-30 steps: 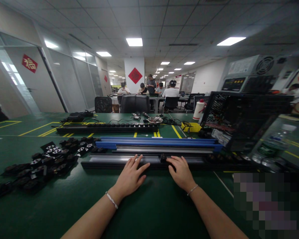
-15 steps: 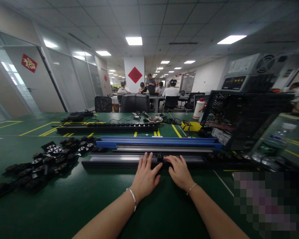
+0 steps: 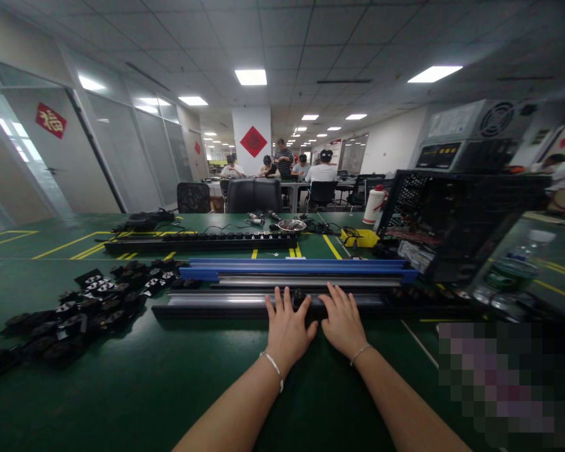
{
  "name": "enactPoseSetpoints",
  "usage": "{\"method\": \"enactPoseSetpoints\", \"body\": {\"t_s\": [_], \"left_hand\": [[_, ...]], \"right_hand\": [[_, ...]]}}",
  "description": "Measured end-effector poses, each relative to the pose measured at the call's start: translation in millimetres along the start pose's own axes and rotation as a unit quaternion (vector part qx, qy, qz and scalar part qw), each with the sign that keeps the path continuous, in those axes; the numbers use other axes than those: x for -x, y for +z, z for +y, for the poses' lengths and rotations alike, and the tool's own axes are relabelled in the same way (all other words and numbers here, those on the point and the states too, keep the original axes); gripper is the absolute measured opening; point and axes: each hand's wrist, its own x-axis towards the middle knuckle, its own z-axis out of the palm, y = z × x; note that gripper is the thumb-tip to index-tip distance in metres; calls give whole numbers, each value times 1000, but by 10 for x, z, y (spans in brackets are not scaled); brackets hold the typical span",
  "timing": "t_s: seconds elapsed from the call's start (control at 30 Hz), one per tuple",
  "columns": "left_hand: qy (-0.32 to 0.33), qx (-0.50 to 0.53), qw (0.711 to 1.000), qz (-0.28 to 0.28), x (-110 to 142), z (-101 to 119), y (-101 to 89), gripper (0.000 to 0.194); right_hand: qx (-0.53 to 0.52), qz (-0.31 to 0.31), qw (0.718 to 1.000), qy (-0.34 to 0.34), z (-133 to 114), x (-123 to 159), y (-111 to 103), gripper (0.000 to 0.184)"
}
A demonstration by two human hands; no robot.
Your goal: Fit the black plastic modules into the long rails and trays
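Observation:
A long black rail with a silvery channel [image 3: 216, 302] lies across the green table before me. A small black part [image 3: 299, 295] sits in its channel, between my two hands. My left hand [image 3: 287, 326] is spread open over the rail, its index fingertip beside the small part. To the right of that part, my right hand [image 3: 341, 320] rests open on the rail with fingers stretched out. More dark round parts [image 3: 405, 294] sit at the rail's right end. Just behind lies a blue rail [image 3: 287, 266] alongside another silvery strip [image 3: 306, 282].
Loose black parts [image 3: 82, 307] are heaped on the left. An opened computer case [image 3: 461, 220], a plastic bottle [image 3: 515, 267] and a white canister [image 3: 373, 205] stand on the right. Farther back are another filled rail [image 3: 202, 242], a metal dish [image 3: 292, 225] and a yellow object [image 3: 360, 238].
My left hand has shifted slightly right along the rail. The right hand's fingers have lifted away from the small part and stretched out. The whole view has shifted slightly left.

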Motion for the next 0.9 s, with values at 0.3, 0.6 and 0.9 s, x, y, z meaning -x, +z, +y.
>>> {"method": "enactPoseSetpoints", "body": {"t_s": [0.3, 0.6, 0.9], "left_hand": [[23, -13, 1000, 16, -43, 3, 34, 50], [15, -24, 999, 29, -49, -18, 5, 47], [2, -20, 999, 33, -46, -64, -24, 43]], "right_hand": [[11, -16, 1000, -5, 25, -16, 0, 45], [14, -16, 1000, -6, 22, -21, -15, 44], [10, -14, 1000, -9, 32, -26, -6, 38]]}}
